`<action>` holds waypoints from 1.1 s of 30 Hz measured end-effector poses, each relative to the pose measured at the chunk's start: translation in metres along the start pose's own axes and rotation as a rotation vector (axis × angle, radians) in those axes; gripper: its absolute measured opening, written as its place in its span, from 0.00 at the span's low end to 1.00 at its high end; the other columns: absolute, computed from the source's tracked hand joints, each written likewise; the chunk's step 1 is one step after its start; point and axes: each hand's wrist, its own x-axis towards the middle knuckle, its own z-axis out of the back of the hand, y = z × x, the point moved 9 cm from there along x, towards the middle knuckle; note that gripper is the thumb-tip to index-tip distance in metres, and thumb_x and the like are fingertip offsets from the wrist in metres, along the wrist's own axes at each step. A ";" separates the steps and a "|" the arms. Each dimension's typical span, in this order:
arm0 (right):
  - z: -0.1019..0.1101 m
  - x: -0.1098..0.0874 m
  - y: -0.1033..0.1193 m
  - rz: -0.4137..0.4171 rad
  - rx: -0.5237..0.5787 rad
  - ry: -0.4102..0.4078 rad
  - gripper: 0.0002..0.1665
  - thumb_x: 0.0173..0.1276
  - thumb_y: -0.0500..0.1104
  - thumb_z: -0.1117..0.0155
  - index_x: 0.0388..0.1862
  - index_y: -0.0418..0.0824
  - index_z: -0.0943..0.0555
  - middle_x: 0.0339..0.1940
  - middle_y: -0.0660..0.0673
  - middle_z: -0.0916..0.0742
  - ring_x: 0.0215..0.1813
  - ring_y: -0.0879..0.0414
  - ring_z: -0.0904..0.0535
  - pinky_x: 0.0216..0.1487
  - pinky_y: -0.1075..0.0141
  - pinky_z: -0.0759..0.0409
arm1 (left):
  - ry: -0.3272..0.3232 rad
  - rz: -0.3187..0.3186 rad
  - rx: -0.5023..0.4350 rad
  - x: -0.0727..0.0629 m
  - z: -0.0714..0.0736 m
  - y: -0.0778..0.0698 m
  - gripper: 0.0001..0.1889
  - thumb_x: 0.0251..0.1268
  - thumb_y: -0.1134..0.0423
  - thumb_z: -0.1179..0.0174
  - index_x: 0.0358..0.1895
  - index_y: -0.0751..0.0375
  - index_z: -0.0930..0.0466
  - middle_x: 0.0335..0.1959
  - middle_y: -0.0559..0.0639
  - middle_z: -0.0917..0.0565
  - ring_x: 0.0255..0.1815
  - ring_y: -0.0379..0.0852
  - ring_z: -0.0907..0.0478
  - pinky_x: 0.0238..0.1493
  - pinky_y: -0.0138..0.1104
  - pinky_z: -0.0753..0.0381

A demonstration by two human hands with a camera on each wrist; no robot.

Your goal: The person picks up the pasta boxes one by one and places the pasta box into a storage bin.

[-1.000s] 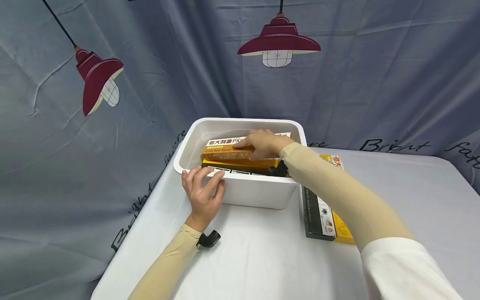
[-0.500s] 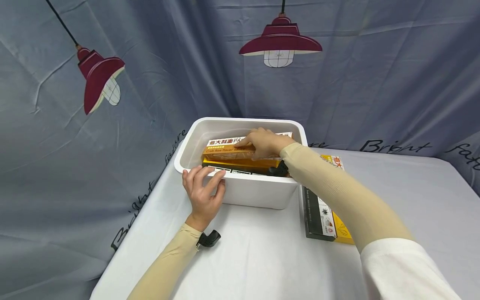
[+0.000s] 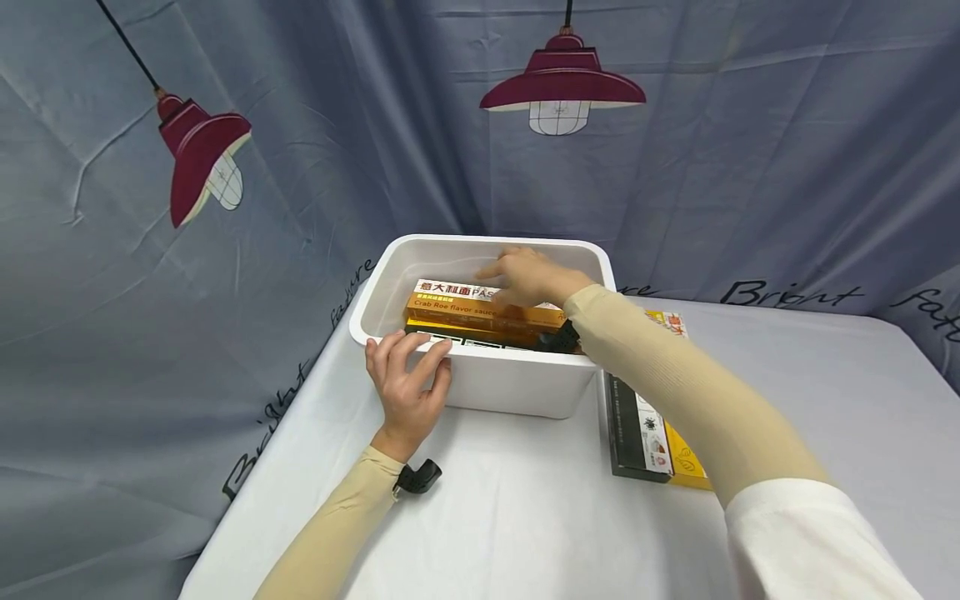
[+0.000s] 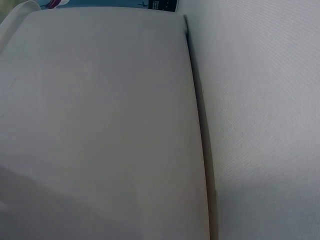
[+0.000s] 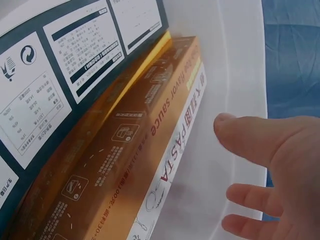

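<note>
A white plastic bin (image 3: pixel 517 385) stands on the table, packed with pasta boxes. My left hand (image 3: pixel 405 396) grips its near rim at the left corner, fingers hooked over the edge. In the left wrist view the bin's outer wall (image 4: pixel 100 110) fills most of the picture. My right hand (image 3: pixel 531 278) is over the bin with fingers and thumb spread. The right wrist view shows the right hand (image 5: pixel 295 165) apart from an orange pasta box (image 5: pixel 130 145) labelled crab roe flavor sauce. That box stands on edge beside a yellow one and a dark box (image 5: pixel 82 47) with white panels.
To the bin's right, partly under my right forearm, a black box (image 3: pixel 633 450) and a yellow box (image 3: pixel 684 458) lie on the white tablecloth (image 3: pixel 495 508). A grey-blue curtain (image 3: pixel 315 167) with printed red lamps hangs behind the table.
My right hand has let go of the orange pasta box and shifted slightly up and right, uncovering more of it. The box now sits lower at its right end. The left hand stays put.
</note>
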 end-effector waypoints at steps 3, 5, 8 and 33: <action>0.002 -0.002 -0.002 -0.001 0.018 0.004 0.32 0.70 0.48 0.33 0.73 0.50 0.25 0.69 0.35 0.22 0.70 0.37 0.27 0.69 0.43 0.29 | -0.003 -0.001 0.001 0.000 0.000 -0.001 0.09 0.60 0.70 0.37 0.41 0.57 0.11 0.42 0.61 0.17 0.55 0.60 0.30 0.79 0.47 0.58; 0.006 -0.004 -0.003 0.012 0.036 -0.009 0.31 0.71 0.48 0.34 0.73 0.47 0.25 0.69 0.34 0.21 0.72 0.37 0.28 0.71 0.44 0.30 | -0.005 -0.002 0.004 0.000 0.000 -0.001 0.09 0.60 0.70 0.37 0.41 0.57 0.11 0.43 0.59 0.17 0.55 0.60 0.30 0.79 0.47 0.58; 0.018 -0.011 -0.005 0.018 0.074 -0.036 0.31 0.72 0.48 0.36 0.73 0.45 0.25 0.70 0.33 0.22 0.73 0.37 0.29 0.73 0.43 0.32 | -0.007 -0.002 0.006 -0.001 0.000 -0.001 0.09 0.61 0.70 0.37 0.41 0.58 0.11 0.44 0.59 0.17 0.55 0.60 0.30 0.79 0.48 0.58; 0.033 -0.211 -0.177 -0.366 0.114 -0.172 0.41 0.81 0.59 0.53 0.80 0.34 0.41 0.75 0.19 0.38 0.74 0.21 0.44 0.65 0.25 0.41 | -0.018 -0.007 0.000 0.002 0.001 -0.003 0.09 0.59 0.71 0.37 0.40 0.58 0.11 0.42 0.60 0.17 0.55 0.60 0.30 0.78 0.49 0.56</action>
